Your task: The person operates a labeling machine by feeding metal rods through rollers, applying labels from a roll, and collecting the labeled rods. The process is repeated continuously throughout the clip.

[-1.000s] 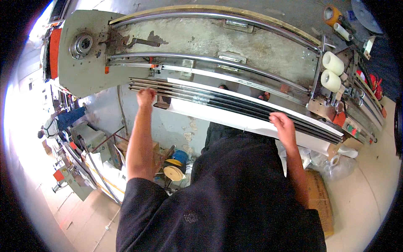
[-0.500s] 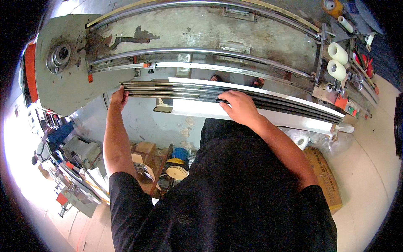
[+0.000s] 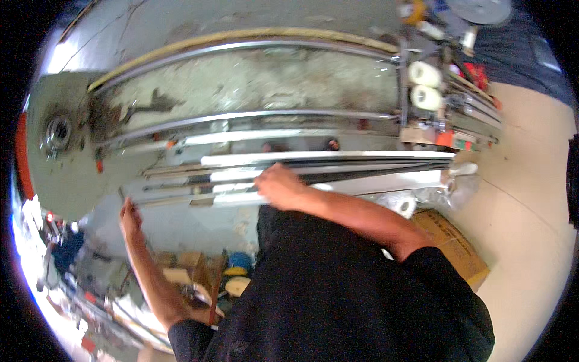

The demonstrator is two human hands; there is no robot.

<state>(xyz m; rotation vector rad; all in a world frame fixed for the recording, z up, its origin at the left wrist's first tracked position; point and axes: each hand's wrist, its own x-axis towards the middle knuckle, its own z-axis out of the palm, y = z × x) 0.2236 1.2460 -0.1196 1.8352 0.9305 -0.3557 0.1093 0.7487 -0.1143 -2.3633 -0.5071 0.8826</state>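
The long strips (image 3: 332, 176) lie crosswise in front of the person, over a white sheet (image 3: 392, 181), their left ends fanned apart and their right parts close together. The right hand (image 3: 278, 186) is over them partway along, fingers drawn in, thumb side toward the strips — blur hides whether it grips one or only rests there. The left hand (image 3: 128, 220) is narrow, fingertips together just beside the left end of the front strip; I cannot tell for sure that it pinches it. The step in hand looks like sorting or parting the strips by their left ends, and the next move seems to call for a firm hold on one end while the right hand steadies the rest — care too, as thin, long pieces may slide or cross. Beyond them stands the machine (image 3: 253, 78) with its lengthwise rails, two white rolls (image 3: 426, 98) at its right end; a box (image 3: 449, 244) sits by the person's right side
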